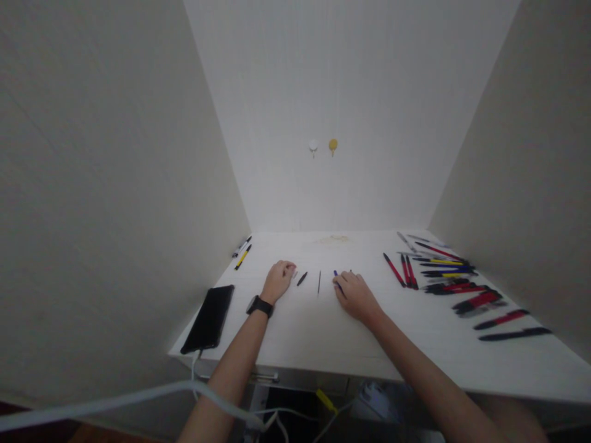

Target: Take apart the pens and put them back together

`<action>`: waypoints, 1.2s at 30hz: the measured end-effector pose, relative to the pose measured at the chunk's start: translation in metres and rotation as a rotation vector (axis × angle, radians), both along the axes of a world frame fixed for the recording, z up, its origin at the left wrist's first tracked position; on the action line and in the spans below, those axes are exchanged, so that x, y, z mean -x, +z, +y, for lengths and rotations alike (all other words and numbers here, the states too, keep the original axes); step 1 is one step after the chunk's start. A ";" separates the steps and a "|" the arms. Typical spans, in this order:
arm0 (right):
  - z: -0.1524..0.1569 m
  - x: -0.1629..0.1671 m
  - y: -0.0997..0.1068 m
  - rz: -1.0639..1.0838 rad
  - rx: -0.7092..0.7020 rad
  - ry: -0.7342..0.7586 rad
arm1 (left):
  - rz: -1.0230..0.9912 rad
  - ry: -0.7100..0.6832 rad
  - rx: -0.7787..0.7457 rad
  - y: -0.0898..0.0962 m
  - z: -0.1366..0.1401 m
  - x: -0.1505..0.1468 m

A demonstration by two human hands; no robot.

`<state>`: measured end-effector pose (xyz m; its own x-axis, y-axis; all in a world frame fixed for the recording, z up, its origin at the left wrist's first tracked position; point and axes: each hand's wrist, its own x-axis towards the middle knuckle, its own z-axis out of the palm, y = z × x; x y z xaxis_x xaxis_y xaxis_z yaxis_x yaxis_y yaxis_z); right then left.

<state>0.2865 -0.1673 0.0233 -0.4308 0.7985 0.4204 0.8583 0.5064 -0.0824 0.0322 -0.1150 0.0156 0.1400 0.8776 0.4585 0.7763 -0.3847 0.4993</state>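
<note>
My right hand (354, 295) rests on the white desk, its fingers closed on a blue pen barrel (336, 274) that sticks out past them. My left hand (277, 280) lies with curled fingers beside a small pale piece; whether the fingertips grip anything I cannot make out. Between the hands lie a short black pen piece (301, 279) and a thin dark pen refill (319, 282), apart from each other. The left wrist wears a black watch (259, 305).
Many red, black, yellow and blue pens (455, 271) lie along the desk's right side. A yellow-and-black pen (242, 257) and a pale pen (242, 247) lie at back left. A black tablet (209, 319) with a white cable (138, 397) is at the left edge. Walls enclose three sides.
</note>
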 end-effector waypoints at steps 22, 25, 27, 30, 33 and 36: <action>0.000 -0.008 0.003 0.051 0.001 -0.183 | -0.025 -0.046 -0.029 -0.008 0.006 0.004; 0.003 -0.009 -0.001 0.059 0.039 -0.142 | -0.028 -0.048 -0.027 -0.008 0.006 0.004; 0.004 -0.009 -0.004 0.070 0.044 -0.112 | -0.024 -0.052 -0.031 -0.007 0.005 0.004; 0.005 -0.010 -0.005 0.072 0.032 -0.072 | -0.021 -0.054 -0.033 -0.006 0.004 0.003; 0.004 -0.010 -0.003 0.057 0.010 -0.096 | -0.027 -0.046 -0.034 -0.006 0.004 0.003; 0.001 -0.010 0.000 0.013 -0.013 -0.172 | -0.038 -0.038 -0.030 -0.007 0.005 0.003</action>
<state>0.2963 -0.1663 0.0232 -0.2830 0.8542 0.4362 0.9311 0.3537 -0.0887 0.0291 -0.1100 0.0085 0.1547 0.8579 0.4900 0.7414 -0.4286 0.5163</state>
